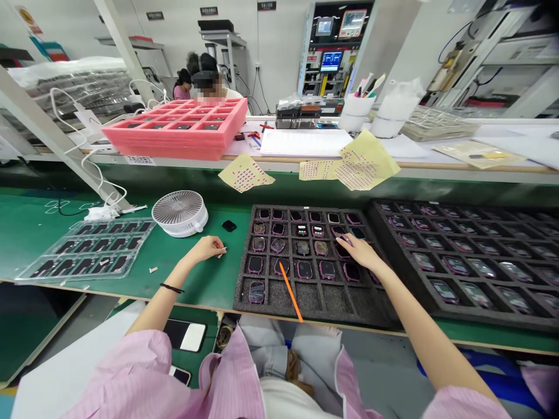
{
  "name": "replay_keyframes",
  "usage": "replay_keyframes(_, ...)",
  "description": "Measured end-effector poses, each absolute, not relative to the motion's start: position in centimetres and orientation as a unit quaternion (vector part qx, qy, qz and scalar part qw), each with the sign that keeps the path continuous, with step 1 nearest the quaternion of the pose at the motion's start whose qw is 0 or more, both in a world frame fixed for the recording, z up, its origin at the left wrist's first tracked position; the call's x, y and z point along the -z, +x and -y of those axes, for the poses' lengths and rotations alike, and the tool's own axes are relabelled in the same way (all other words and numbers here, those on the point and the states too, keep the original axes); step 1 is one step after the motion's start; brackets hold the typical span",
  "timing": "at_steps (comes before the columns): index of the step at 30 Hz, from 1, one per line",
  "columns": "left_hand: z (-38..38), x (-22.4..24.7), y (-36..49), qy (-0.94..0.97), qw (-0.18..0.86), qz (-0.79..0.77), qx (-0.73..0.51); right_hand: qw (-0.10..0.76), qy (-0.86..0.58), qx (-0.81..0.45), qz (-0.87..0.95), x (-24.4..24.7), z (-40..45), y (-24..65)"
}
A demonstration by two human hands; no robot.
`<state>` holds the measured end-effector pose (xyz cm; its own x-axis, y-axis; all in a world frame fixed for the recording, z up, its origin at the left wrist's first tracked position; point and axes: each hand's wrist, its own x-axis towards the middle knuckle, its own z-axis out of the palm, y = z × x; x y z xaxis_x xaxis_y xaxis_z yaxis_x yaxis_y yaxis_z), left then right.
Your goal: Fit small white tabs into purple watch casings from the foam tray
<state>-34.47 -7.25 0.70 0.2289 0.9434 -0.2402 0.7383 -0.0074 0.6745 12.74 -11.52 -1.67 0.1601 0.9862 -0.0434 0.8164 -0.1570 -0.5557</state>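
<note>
My left hand [209,248] is closed in a pinch over the green bench, with a small white piece [224,250] showing at the fingertips. A black watch-shaped part [229,225] lies on the bench just beyond it. My right hand [360,251] reaches over the dark foam tray [275,297], its fingers closed on the edge of a purple-rimmed smartwatch [342,250] in its compartment. Several more smartwatches sit in the tray's other compartments, two with lit screens. An orange stick [291,294] lies slanted across the tray's front compartments.
A second foam tray [414,285] of watches adjoins on the right. A white fan [180,213] and a clear plastic tray [87,250] of black parts are at left. On the shelf stand a pink foam tray [174,142] and a pen cup [354,110]. A person [231,93] sits opposite.
</note>
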Motion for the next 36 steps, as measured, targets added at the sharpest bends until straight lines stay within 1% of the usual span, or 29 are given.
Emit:
replay_keyframes(2,7.4,-0.9,-34.3,0.683,0.368,-0.609,-0.166,0.241,-0.728,-0.235,0.597,1.6,11.5,12.9)
replay_keyframes(5,7.8,-1.6,-33.8,0.672,0.343,-0.615,-0.230,0.274,-0.712,-0.270,0.587,1.4,11.5,13.2)
replay_keyframes(8,8.4,-2.4,-33.1,0.676,0.320,-0.594,-0.296,0.341,-0.684,-0.339,0.549,1.3,11.7,13.2)
replay_keyframes(10,8.9,-2.9,-32.4,0.682,0.318,-0.577,-0.318,0.379,-0.669,-0.368,0.523,1.4,12.0,13.1)
replay_keyframes(12,9.3,-3.1,-31.6,0.685,0.317,-0.575,-0.315,0.401,-0.660,-0.370,0.517,1.5,12.2,12.9)
replay_keyframes(15,9.4,-3.0,-30.4,0.694,0.314,-0.574,-0.301,0.423,-0.653,-0.354,0.518,1.7,12.5,12.5)
replay_keyframes(25,9.4,-2.9,-28.8,0.708,0.311,-0.549,-0.317,0.435,-0.671,-0.324,0.505,3.0,12.6,10.8)
replay_keyframes(28,9.9,-3.0,-28.4,0.686,0.337,-0.539,-0.353,0.445,-0.679,-0.318,0.490,2.9,12.5,11.1)
replay_keyframes(31,11.0,-3.3,-27.0,0.626,0.413,-0.513,-0.419,0.464,-0.672,-0.319,0.481,2.2,12.8,10.7)
replay_keyframes(33,12.3,-3.8,-25.4,0.582,0.477,-0.486,-0.445,0.507,-0.640,-0.342,0.465,1.2,13.6,9.4)
replay_keyframes(35,13.8,-4.4,-23.1,0.556,0.525,-0.459,-0.452,0.601,-0.546,-0.421,0.405,-0.2,14.8,6.9)
replay_keyframes(36,14.5,-4.8,-21.9,0.553,0.536,-0.444,-0.458,0.631,-0.496,-0.458,0.382,-1.0,15.6,5.4)
